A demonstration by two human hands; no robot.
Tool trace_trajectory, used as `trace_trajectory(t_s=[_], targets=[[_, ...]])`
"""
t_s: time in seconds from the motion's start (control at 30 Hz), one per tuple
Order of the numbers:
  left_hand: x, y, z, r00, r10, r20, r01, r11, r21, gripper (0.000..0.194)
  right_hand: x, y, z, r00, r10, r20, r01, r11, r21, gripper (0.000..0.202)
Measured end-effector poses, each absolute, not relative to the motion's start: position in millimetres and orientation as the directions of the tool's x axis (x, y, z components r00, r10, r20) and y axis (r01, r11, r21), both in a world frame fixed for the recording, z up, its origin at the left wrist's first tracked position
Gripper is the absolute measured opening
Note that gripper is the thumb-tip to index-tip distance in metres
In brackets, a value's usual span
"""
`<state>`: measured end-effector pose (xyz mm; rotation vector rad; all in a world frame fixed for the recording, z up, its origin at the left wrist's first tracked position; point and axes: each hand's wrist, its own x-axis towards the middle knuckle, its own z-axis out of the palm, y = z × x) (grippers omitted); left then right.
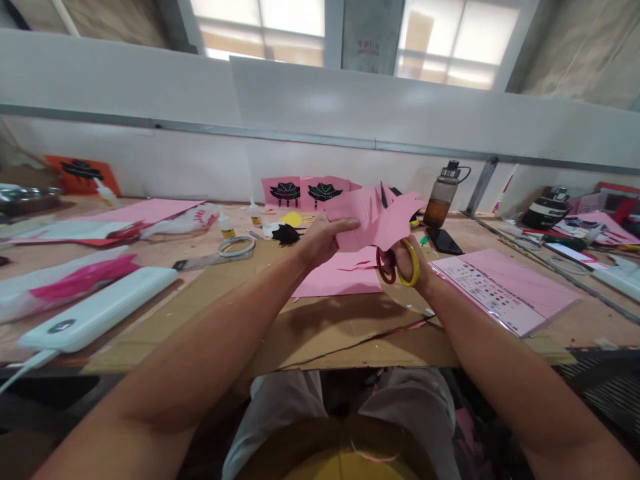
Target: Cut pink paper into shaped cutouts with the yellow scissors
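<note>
In the middle of the head view a pink paper sheet [355, 217] with a cut, jagged right side is held above the table. My left hand [325, 235] is closed on its left edge, thumb on top. My right hand [404, 259] grips scissors [410, 263] with one yellow and one red handle loop. Their dark blade points up through the paper, which hides part of it. Beneath both hands lies another pink sheet [330, 280], with thin red-pink scraps on it, on brown cardboard [320, 333].
Behind the hands stand pink cards with black hat shapes [324, 193]. A bottle [440, 197] and a phone [444, 241] are to the right, near a packaged pink paper stack [510, 287]. Glue bottles [227, 225], a tape ring [236, 247] and a white power strip [100, 310] lie left.
</note>
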<state>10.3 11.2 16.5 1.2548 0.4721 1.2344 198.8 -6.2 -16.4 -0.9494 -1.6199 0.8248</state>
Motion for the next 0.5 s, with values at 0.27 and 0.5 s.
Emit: trace_trajectory(t_s=[0.27,0.5], targets=[[10.0,12.0,16.1,0.345,0.878,0.331,-0.426,-0.168,0.889,0.029,199.4,-5.5,-15.3,-0.148,0.890,0.431,0.171,0.452,-0.876,0.038],[9.1,15.4,14.0,0.348,0.874,0.338,-0.417,-0.178,0.891,0.020,198.2,-5.9,-15.4,-0.147,0.894,0.423,0.161,0.444,-0.882,0.034]])
